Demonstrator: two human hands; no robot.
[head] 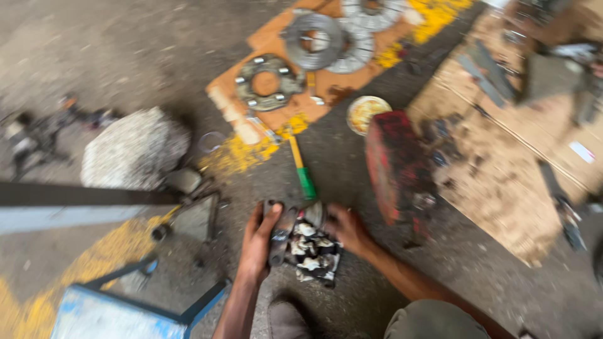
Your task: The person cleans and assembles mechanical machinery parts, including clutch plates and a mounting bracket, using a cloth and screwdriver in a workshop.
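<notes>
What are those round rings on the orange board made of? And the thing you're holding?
The rings look like grey metal, dull and unpolished, one with shiny bolt heads. The bar in the left hand seems dark, greasy metal. The rag under it looks like stained cloth. The blur leaves this uncertain.

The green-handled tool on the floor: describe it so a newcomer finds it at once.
Start at the orange board carrying grey metal rings. From its near edge, a slim tool runs toward the person's hands, lying on the dark floor. Its yellow shaft ending in a bright green grip is the only green thing here.
</notes>
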